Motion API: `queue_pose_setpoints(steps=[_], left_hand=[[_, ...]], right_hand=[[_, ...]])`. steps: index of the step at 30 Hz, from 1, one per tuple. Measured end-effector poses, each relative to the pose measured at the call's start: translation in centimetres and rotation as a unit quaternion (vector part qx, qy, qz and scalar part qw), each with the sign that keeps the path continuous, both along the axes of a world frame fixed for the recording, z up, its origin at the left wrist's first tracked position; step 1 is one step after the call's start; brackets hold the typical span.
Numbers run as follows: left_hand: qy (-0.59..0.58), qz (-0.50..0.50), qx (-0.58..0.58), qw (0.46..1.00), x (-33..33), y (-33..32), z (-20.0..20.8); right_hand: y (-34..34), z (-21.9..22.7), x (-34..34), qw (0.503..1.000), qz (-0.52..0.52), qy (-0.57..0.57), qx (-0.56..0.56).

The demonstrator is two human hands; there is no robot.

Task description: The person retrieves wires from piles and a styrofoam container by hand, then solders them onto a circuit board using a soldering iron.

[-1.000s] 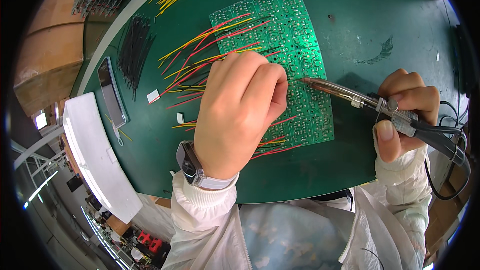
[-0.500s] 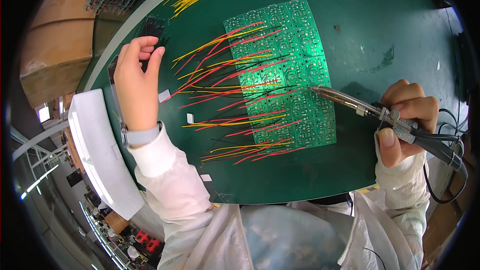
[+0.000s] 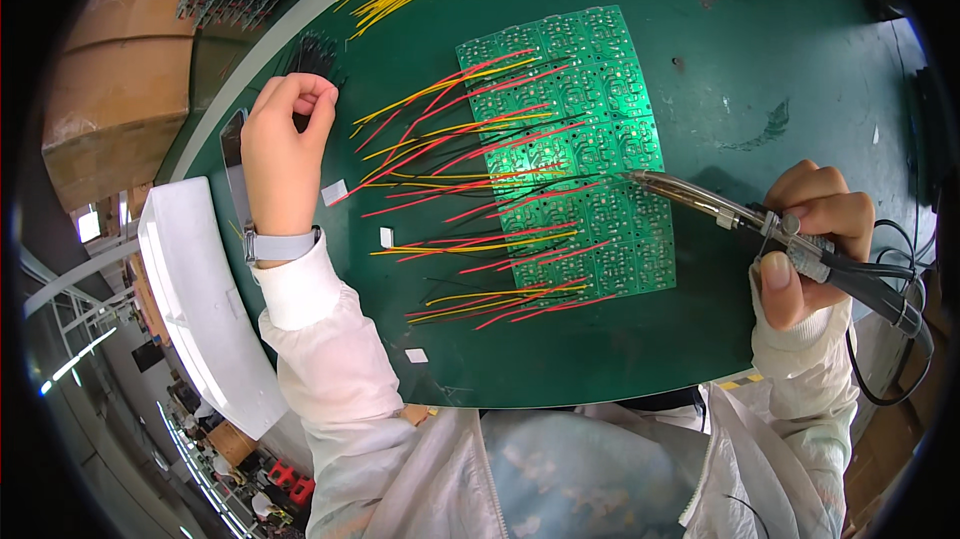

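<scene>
Flat green circuit board [image 3: 625, 89], coloured wires [image 3: 490, 179] across its left side, soldering iron [image 3: 725, 213] rightward.

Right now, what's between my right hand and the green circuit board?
In the head view, the soldering iron in your right hand spans the stretch to the circuit board, with green tabletop showing beneath it.

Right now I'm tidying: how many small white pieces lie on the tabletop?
3: upper piece, nearest the left hand; middle piece, left of the circuit board; lower piece, beside the left sleeve, which may hide others.
</scene>
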State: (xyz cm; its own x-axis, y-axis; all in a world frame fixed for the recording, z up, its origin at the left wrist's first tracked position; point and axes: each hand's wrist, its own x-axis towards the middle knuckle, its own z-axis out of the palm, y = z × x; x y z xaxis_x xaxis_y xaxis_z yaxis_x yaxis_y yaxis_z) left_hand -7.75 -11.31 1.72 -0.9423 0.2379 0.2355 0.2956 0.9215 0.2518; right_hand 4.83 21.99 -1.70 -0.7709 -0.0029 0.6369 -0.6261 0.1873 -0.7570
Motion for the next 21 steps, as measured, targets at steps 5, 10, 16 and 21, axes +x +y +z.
queue_pose_setpoints(steps=[5, 10, 16, 21], left_hand=[[-0.019, -0.009, 0.009, 1.0, -0.1, -0.4, 0.4], [0.0, 0.025, 0.144, 0.989, 1.3, -0.2, 1.8], [-0.016, 0.004, 0.196, 0.98, 7.0, 4.8, 3.7], [-0.051, -0.121, 0.181, 0.975, 11.9, 8.7, 3.9]], right_hand=[[0.0, 0.1, 0.0, 1.0, 0.0, -0.004, -0.002], [-0.4, 0.5, 0.1, 1.0, 0.007, 0.002, 0.0], [0.2, 0.1, 0.3, 1.0, 0.0, 0.005, 0.001], [0.1, 0.4, 0.1, 1.0, 0.005, 0.014, 0.009]])
